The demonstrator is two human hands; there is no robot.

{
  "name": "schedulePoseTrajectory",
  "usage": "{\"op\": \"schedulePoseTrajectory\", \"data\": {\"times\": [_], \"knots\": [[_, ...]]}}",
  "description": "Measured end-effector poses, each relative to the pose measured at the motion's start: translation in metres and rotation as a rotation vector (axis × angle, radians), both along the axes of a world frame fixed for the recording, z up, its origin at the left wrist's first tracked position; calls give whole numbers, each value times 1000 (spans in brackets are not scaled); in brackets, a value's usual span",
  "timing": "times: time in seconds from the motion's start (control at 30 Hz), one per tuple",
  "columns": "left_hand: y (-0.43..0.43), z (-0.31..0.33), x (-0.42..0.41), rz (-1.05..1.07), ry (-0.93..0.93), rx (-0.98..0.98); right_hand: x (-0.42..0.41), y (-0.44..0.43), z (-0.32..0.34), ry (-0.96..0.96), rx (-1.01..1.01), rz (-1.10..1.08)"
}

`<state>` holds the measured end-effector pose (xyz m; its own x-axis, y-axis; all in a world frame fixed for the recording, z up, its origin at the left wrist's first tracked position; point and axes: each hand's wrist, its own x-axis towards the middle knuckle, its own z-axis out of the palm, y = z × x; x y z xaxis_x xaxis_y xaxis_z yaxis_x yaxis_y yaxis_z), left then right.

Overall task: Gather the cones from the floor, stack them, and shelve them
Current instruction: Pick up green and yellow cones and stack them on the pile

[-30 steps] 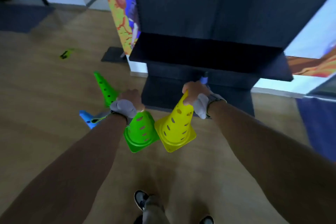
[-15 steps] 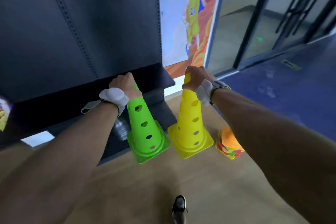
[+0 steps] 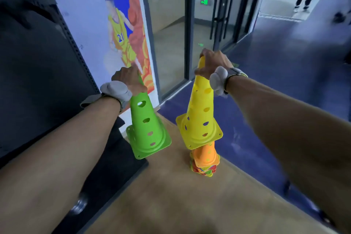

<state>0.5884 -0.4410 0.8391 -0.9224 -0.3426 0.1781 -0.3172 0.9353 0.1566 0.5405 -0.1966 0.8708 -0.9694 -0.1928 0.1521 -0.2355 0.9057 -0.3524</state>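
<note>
**A:** From the head view: gripping the green cone (image 3: pixel 148 129) by its tip with the left hand (image 3: pixel 129 81), fingers (image 3: pixel 121 74) curled tight round it. Hanging in the air at centre-left of the frame, base down, just beside the foot of the dark shelf (image 3: pixel 38 62).

**B:** And with the right hand (image 3: pixel 212 64)?

**A:** Wrapped round the tip of the yellow cone (image 3: pixel 201 119) the same way, at frame centre. Held right over the stack (image 3: pixel 206 159) on the floor (image 3: pixel 171 195). Cannot tell whether touching the orange top or just clear of it.

**B:** Likely to go wrong how?

**A:** Held tilted, so could come down off-centre, catch the orange tip on the rim and jam crooked. Might even topple the stack, tall and narrow as it looks. Could also clip the green base against the yellow one, hanging so near each other.

**B:** Counts?

**A:** Two cones in hand: one green, one yellow. One stack on the floor, orange uppermost, with layers beneath too compressed to count. Two grey wristbands, one per wrist.
</note>
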Motion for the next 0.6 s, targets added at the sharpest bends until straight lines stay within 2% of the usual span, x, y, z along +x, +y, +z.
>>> {"op": "schedulePoseTrajectory", "data": {"times": [0.17,0.3,0.4,0.53,0.6], "knots": [[23,10,-57,-115,-49,-1,-52,34,0,23,34,-19],[54,9,-98,-100,-72,-15,-100,64,-8,-1,40,-5],[74,8,-120,-85,-90,-13,-127,82,-26,-78,33,8],[100,-7,-145,-81,-101,-8,-153,104,-66,-306,100,55],[107,-11,-151,-98,-110,-7,-157,109,-71,-315,157,70]]}}
